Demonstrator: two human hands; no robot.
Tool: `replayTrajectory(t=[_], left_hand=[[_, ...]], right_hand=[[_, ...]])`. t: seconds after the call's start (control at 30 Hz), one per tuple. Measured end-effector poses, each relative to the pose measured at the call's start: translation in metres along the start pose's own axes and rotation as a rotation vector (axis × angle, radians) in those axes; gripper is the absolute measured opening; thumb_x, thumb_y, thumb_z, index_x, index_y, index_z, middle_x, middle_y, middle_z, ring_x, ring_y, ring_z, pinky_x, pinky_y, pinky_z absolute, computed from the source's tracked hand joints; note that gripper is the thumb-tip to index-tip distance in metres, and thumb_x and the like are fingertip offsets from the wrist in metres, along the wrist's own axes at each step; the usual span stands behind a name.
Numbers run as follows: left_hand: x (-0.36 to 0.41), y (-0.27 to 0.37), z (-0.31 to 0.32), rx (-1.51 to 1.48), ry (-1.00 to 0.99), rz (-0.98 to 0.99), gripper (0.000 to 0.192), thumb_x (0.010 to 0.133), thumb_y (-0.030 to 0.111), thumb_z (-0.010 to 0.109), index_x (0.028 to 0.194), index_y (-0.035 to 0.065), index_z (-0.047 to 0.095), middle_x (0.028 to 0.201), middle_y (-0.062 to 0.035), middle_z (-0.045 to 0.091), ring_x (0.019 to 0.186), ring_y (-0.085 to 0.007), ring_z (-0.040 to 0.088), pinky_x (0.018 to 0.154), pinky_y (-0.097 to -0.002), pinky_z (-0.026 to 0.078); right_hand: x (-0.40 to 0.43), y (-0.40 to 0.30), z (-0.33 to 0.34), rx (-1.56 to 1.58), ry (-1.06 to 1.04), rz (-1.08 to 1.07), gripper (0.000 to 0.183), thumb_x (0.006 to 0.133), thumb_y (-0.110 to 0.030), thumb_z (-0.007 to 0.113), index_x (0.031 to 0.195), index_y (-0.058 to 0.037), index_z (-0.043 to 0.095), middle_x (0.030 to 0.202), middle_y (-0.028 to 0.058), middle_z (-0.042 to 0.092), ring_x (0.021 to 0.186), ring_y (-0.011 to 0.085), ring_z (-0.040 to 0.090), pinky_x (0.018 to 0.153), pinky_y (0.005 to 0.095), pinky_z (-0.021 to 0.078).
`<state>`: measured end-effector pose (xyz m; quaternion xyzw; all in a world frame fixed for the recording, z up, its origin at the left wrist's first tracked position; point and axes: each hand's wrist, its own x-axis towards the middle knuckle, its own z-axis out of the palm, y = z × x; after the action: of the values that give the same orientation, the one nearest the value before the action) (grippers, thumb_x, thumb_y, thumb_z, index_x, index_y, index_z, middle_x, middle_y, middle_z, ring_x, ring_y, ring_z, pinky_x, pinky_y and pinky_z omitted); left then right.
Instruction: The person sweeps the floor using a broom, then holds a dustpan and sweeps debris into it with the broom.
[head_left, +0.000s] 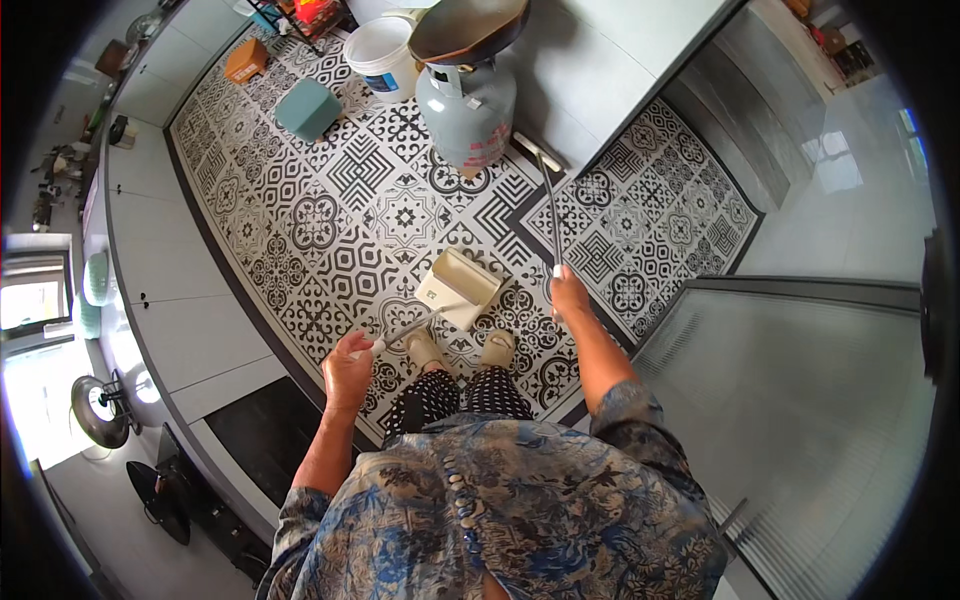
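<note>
My left hand (350, 369) grips the white end of a long-handled dustpan's handle. The cream dustpan (459, 289) rests on the patterned floor just ahead of my slippers (498, 348), its raised hood on the far side. My right hand (570, 294) is closed around the white grip of a broom, whose thin metal handle runs forward. At its far end the broom head (538, 151) lies on the floor, close to the base of the white wall and to the right of the grey gas cylinder (466, 120).
A large dark pan (469, 26) sits on top of the gas cylinder. Left of it stand a white bucket (381, 56), a teal stool (308, 110) and an orange stool (246, 60). White cabinets (161, 232) line the left side; a ribbed glass door (795, 405) is at my right.
</note>
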<state>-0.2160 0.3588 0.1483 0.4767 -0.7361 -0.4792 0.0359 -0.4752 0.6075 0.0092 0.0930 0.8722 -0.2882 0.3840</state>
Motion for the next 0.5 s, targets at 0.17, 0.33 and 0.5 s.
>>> replayTrajectory(t=[0.17, 0.33, 0.5], left_hand=[[0.006, 0.003, -0.006, -0.056, 0.045, -0.052, 0.031, 0.074, 0.004, 0.053, 0.104, -0.0021, 0.053, 0.085, -0.0065, 0.063, 0.046, -0.0077, 0.051, 0.042, -0.0216, 0.043], [0.028, -0.01, -0.024, 0.007, 0.075, -0.101, 0.031, 0.073, 0.007, 0.054, 0.103, -0.0008, 0.054, 0.086, -0.0064, 0.063, 0.054, -0.0127, 0.056, 0.051, -0.0258, 0.047], [0.064, -0.035, -0.02, 0.161, 0.077, 0.087, 0.029, 0.07, 0.009, 0.056, 0.099, 0.0034, 0.056, 0.085, -0.0074, 0.064, 0.078, -0.0258, 0.06, 0.073, -0.0327, 0.046]], right_hand=[[0.06, -0.024, 0.011, -0.17, 0.05, 0.113, 0.041, 0.085, -0.019, 0.038, 0.125, -0.0159, 0.033, 0.092, 0.0162, 0.059, 0.066, 0.0279, 0.061, 0.055, 0.0367, 0.0487], [0.034, -0.02, 0.023, -0.2, -0.038, 0.056, 0.041, 0.083, -0.016, 0.039, 0.124, -0.0117, 0.033, 0.089, 0.0163, 0.057, 0.061, 0.0267, 0.059, 0.045, 0.0367, 0.047], [-0.022, 0.048, 0.054, -0.302, -0.141, 0.0, 0.04, 0.079, -0.016, 0.04, 0.119, -0.0114, 0.035, 0.07, 0.0171, 0.057, 0.043, 0.0281, 0.055, 0.038, 0.0366, 0.0461]])
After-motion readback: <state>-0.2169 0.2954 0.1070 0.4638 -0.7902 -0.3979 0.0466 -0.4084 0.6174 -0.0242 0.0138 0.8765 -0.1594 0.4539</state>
